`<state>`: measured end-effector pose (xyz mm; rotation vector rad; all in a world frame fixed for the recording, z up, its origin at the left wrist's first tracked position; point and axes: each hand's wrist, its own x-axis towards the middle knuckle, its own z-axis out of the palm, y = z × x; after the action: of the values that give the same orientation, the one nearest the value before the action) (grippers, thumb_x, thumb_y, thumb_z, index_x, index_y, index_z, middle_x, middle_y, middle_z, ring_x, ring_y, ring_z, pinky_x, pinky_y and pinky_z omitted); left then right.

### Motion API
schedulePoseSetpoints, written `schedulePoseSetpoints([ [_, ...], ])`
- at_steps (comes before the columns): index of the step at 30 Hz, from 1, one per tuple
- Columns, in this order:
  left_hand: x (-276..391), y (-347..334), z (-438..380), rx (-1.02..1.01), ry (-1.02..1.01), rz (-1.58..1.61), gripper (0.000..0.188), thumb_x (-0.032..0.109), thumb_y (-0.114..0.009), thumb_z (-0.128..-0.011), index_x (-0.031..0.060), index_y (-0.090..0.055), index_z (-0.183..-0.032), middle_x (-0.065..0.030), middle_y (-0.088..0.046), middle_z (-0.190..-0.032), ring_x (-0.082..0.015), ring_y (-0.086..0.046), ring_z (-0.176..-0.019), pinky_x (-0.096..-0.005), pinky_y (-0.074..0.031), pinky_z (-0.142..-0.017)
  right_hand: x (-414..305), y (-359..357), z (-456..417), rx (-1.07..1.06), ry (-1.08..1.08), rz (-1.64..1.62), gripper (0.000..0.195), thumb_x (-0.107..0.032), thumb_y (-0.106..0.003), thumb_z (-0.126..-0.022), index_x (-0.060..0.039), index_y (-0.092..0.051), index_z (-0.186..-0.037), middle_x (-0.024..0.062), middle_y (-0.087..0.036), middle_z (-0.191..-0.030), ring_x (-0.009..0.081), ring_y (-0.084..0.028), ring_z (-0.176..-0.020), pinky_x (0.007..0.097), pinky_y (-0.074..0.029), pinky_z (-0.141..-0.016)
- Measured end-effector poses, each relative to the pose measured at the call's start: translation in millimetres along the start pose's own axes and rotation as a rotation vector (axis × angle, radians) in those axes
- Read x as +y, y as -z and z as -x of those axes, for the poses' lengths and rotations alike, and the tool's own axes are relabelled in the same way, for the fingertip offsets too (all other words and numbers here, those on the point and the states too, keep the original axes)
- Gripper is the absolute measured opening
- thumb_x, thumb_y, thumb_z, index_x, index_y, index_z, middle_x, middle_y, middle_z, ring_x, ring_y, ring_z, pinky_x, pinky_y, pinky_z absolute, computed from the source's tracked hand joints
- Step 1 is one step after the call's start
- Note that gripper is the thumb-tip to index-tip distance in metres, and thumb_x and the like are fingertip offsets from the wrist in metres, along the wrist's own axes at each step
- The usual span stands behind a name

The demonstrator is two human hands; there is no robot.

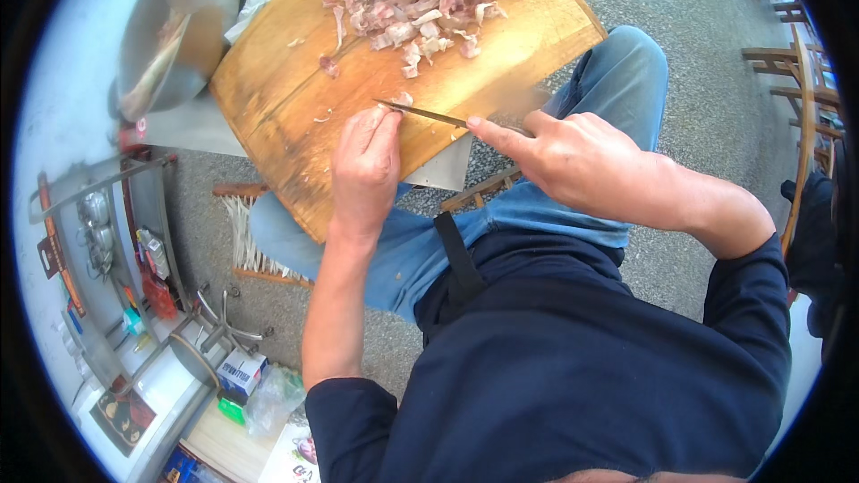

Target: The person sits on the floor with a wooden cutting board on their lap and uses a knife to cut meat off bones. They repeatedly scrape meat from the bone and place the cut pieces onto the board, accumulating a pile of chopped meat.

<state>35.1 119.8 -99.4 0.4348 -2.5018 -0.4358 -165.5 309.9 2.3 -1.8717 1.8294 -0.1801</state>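
Observation:
My right hand (564,147) grips a knife (429,114), index finger laid along it, the blade pointing left over the wooden cutting board (268,100). Beside the blade's tip, my left hand (369,154) pinches a small piece of raw meat (402,99) against the board, fingers curled. A large heap of chopped raw meat (423,0) lies on the board's far part. One small loose piece (329,67) and pale scraps lie between the heap and my hands. The knife's handle is mostly hidden in my right hand.
Left of the board, a metal bowl (127,74) holds a long pale piece of meat. A low stool with a woven seat (258,235) is under my leg. Lower left stand a metal rack (144,215) with hanging goods and a blue-and-white box (241,372). Wooden furniture (802,121) is at right.

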Motion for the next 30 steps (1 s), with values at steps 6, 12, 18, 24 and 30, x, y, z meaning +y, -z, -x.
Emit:
schedulePoseSetpoints([
  [6, -0.1, 2.7, 2.5, -0.047, 0.0, 0.032, 0.021, -0.009, -0.07, -0.083, -0.0053, -0.073, -0.104, -0.0186, -0.072, -0.104, -0.0354, -0.07, -0.098, -0.0424, -0.058, -0.086, -2.7, -2.7, -8.1, 0.007, 0.02, 0.046, 0.077, -0.001, -0.063, -0.085, -0.0062, -0.041, -0.159, 0.0198, -0.06, -0.084, 0.0359, -0.066, -0.061, 0.0451, -0.055, -0.056],
  [12, -0.2, 8.0, -2.0, -0.059, -0.03, 0.019, 0.019, -0.008, -0.07, -0.085, -0.004, -0.073, -0.103, -0.0174, -0.072, -0.103, -0.0342, -0.069, -0.099, -0.0416, -0.058, -0.087, 6.7, -15.8, -19.6, 0.054, 0.024, -0.025, 0.065, -0.008, -0.064, -0.089, -0.0024, -0.05, -0.151, 0.0231, -0.066, -0.084, 0.0404, -0.071, -0.069, 0.048, -0.057, -0.058],
  [18, -3.9, 8.4, 0.4, -0.032, 0.013, 0.005, 0.015, -0.004, -0.072, -0.088, -0.0014, -0.072, -0.103, -0.016, -0.072, -0.102, -0.0332, -0.069, -0.096, -0.0401, -0.057, -0.085, 30.0, -17.0, -2.3, 0.166, -0.022, -0.077, 0.053, -0.011, -0.057, -0.098, -0.0102, -0.051, -0.151, 0.0213, -0.069, -0.083, 0.0402, -0.071, -0.072, 0.0508, -0.057, -0.064],
  [24, -11.1, 10.8, -21.0, 0.044, 0.292, 0.187, 0.013, -0.002, -0.071, -0.091, -0.0019, -0.071, -0.104, -0.0165, -0.072, -0.101, -0.0327, -0.069, -0.092, -0.0391, -0.057, -0.083, 39.9, -2.9, 8.8, 0.308, -0.1, -0.166, 0.055, -0.005, -0.059, -0.099, -0.0075, -0.05, -0.153, 0.0201, -0.072, -0.103, 0.0357, -0.073, -0.092, 0.045, -0.058, -0.083],
  [30, -63.3, 19.4, -54.3, -0.025, 0.25, -0.017, 0.02, 0.005, -0.074, -0.091, -0.0008, -0.074, -0.11, -0.0133, -0.07, -0.094, -0.0263, -0.072, -0.083, -0.0369, -0.057, -0.077, 83.5, 8.0, 16.6, 0.585, -0.082, -0.291, 0.048, -0.008, -0.061, -0.102, -0.0082, -0.057, -0.149, 0.0184, -0.071, -0.096, 0.0229, -0.069, -0.082, 0.0361, -0.056, -0.076],
])
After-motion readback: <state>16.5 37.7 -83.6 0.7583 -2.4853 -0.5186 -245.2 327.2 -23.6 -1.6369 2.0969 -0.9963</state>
